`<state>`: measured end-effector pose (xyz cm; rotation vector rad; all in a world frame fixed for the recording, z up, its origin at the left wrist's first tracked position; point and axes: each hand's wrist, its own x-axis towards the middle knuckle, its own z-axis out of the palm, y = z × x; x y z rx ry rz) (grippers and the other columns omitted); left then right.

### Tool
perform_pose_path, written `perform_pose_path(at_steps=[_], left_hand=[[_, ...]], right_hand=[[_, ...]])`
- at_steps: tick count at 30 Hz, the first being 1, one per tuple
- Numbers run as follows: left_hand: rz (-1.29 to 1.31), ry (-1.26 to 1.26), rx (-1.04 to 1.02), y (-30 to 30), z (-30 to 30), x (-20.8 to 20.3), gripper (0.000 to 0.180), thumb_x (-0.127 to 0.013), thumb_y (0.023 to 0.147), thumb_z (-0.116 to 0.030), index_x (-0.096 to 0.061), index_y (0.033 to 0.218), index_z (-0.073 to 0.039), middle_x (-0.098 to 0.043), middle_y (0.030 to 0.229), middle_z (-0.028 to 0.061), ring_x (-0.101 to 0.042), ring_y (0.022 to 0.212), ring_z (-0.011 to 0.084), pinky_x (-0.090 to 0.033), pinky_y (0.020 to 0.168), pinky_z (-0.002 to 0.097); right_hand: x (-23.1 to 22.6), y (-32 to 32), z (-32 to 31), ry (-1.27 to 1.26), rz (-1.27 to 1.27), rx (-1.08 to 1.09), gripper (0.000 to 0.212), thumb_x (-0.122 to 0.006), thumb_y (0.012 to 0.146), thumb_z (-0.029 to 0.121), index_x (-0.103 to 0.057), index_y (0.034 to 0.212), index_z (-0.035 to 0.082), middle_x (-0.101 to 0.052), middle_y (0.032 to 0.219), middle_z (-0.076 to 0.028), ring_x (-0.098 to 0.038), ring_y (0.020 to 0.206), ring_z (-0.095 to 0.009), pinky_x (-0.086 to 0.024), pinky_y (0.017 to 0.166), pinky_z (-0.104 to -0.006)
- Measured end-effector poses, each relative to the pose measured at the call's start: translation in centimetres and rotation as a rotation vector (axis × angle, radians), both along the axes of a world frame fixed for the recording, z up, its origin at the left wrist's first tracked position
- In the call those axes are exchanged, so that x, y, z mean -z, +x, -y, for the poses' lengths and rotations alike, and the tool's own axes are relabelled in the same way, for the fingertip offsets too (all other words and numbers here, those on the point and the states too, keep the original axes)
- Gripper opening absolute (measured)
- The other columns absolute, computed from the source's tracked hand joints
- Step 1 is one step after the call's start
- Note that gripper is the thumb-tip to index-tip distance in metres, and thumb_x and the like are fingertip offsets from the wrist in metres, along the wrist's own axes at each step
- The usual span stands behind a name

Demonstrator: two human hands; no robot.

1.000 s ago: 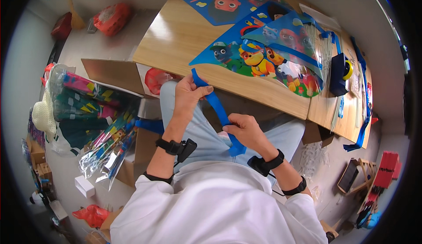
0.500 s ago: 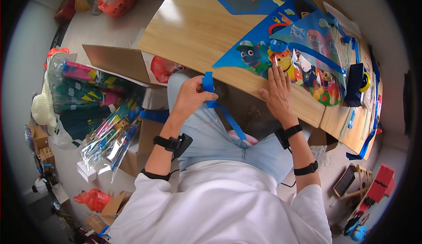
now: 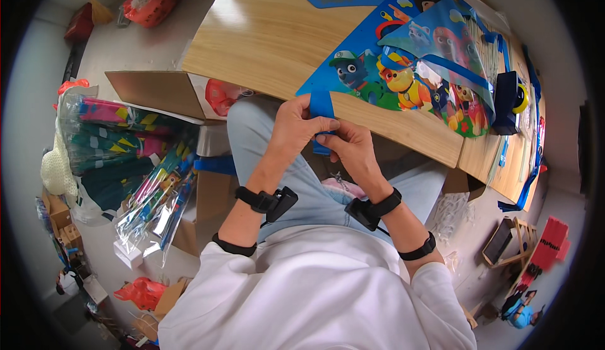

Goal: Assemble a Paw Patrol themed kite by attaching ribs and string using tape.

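Both hands meet over my lap at the table's near edge. My left hand (image 3: 293,129) pinches a blue ribbon-like strip (image 3: 322,104) between thumb and fingers. My right hand (image 3: 354,151) grips the lower part of the same strip, its thumb close to the left thumb. Part of the strip is hidden behind the fingers. Just beyond, a blue sheet printed with cartoon dogs (image 3: 359,76) lies on the wooden table (image 3: 265,41). A clear-coated triangular flap and a blue band (image 3: 457,69) rest across it.
At the table's right stands a dark blue box-shaped holder (image 3: 506,104) with a yellow roll. On the left are an open cardboard box (image 3: 151,95) and plastic-wrapped colourful packages (image 3: 157,192). Red plastic bags (image 3: 150,2) lie on the floor.
My right hand has left the printed sheet and come left to the blue strip. My left hand has shifted right with the strip, whose dangling tail is now gathered up.
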<state>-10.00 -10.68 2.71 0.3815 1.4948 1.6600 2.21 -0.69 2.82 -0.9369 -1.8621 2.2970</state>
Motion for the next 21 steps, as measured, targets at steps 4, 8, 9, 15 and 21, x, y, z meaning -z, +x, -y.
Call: perform_pose_path(at_steps=[4,8,9,15,21], left_hand=[[0.011,-0.019,-0.026,-0.3,0.2,-0.3,0.022,-0.080,0.076,-0.004,-0.064,0.091,-0.003,-0.068,0.081,0.0050,-0.063,0.067,0.0100,-0.050,0.056,0.0205],[0.070,0.032,-0.106,-0.6,1.5,0.4,0.020,-0.078,0.077,-0.003,-0.063,0.090,-0.003,-0.066,0.078,0.0045,-0.062,0.063,0.0104,-0.050,0.054,0.0213],[0.019,-0.032,-0.160,-0.9,2.3,0.5,0.020,-0.077,0.077,-0.003,-0.062,0.090,-0.003,-0.065,0.077,0.0041,-0.061,0.062,0.0106,-0.049,0.053,0.0216],[-0.004,-0.163,-0.084,-1.6,5.9,0.9,0.016,-0.074,0.075,0.001,-0.061,0.086,0.000,-0.064,0.072,0.0075,-0.061,0.059,0.0122,-0.049,0.052,0.0232],[0.022,-0.291,-0.103,-0.3,8.0,0.3,0.017,-0.074,0.073,0.004,-0.061,0.085,0.001,-0.065,0.072,0.0089,-0.062,0.060,0.0132,-0.051,0.052,0.0234]], right_hand=[[-1.1,0.1,-1.0,0.036,0.014,-0.023,0.015,-0.068,0.087,0.013,-0.072,0.090,-0.001,-0.063,0.068,0.000,-0.052,0.050,-0.005,-0.039,0.045,-0.0210],[-1.7,0.7,-3.5,-0.027,0.042,-0.094,0.013,-0.067,0.088,0.012,-0.072,0.089,0.000,-0.065,0.068,-0.003,-0.055,0.047,-0.007,-0.041,0.044,-0.0210],[-2.0,0.7,-4.4,-0.064,0.052,-0.171,0.013,-0.066,0.089,0.011,-0.072,0.089,0.000,-0.065,0.068,-0.003,-0.056,0.047,-0.008,-0.042,0.044,-0.0210],[-1.6,-0.6,-34.9,1.478,-0.167,-0.352,0.011,-0.064,0.089,0.008,-0.068,0.097,0.003,-0.071,0.087,-0.003,-0.070,0.076,-0.011,-0.057,0.066,-0.0257],[-26.8,-2.6,-48.9,1.751,0.300,1.073,0.025,-0.056,0.092,0.031,-0.072,0.104,0.015,-0.069,0.102,-0.011,-0.066,0.093,-0.031,-0.052,0.079,-0.0426]])
